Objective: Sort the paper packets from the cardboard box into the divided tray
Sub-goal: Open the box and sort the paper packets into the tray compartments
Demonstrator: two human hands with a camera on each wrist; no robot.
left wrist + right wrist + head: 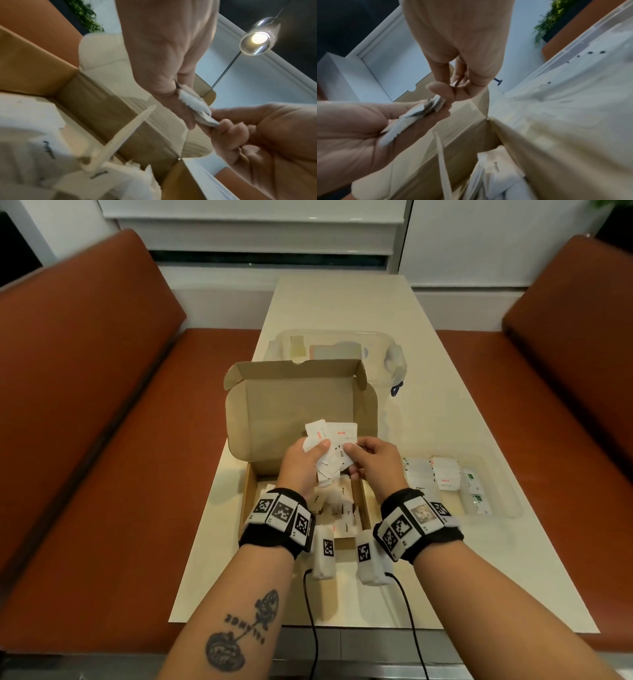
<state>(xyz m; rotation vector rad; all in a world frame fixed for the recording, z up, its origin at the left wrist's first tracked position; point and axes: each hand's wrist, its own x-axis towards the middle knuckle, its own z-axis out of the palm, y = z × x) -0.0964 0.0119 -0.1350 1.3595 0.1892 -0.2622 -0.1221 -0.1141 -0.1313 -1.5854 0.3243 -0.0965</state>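
Observation:
My left hand [318, 451] grips a fanned bunch of white paper packets [330, 446] above the open cardboard box [298, 402]. My right hand [352, 458] pinches the right side of that bunch between thumb and fingers. In the left wrist view the bunch [193, 106] sits between my left hand [171, 81] and my right hand [231, 128]. The right wrist view shows my right hand [471, 75] pinching at the packets [426, 109]. More packets [339, 508] lie loose in the box. The clear divided tray [507, 501] stands to the right, with rows of packets [445, 474] in its compartments.
A clear plastic container [387, 350] with a lid stands behind the box's raised lid. The narrow pale table [342, 302] runs away from me between two orange benches [102, 405]. Black cables [311, 628] hang from my wrists over the near table edge.

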